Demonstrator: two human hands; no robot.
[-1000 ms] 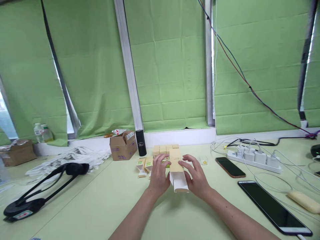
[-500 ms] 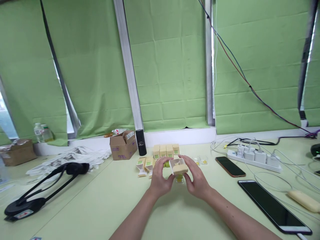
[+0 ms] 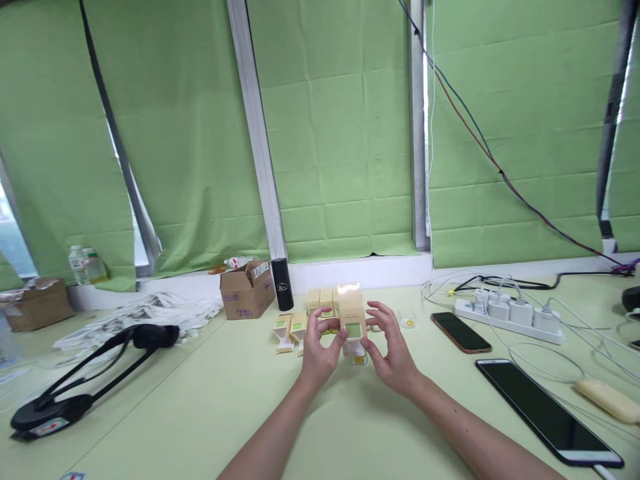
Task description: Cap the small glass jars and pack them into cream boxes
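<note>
A small cream cardboard box (image 3: 351, 308) with a green square on its front stands upright between my hands, above the table. My left hand (image 3: 321, 350) grips its left side, thumb at the lower front edge and fingers behind. From the right, my right hand (image 3: 393, 353) holds it with the thumb low on the edge and the fingers curved around the side. Just below the box sits a small clear container with yellow inside (image 3: 359, 360), partly covered. Behind my left hand are more cream boxes (image 3: 313, 300), and two with open flaps (image 3: 283, 325) stand to the left.
Another clear container (image 3: 407, 319) lies right of my hands. Two phones (image 3: 460, 332) and a white power strip (image 3: 510, 313) with tangled cables occupy the right side. A brown carton (image 3: 247, 291), a black cylinder (image 3: 283, 285) and a black headset-like strap (image 3: 95, 373) are to the left.
The cream box has been tilted from its open end facing me to upright, its green-marked front now showing. My fingers have spread and shifted along its sides.
</note>
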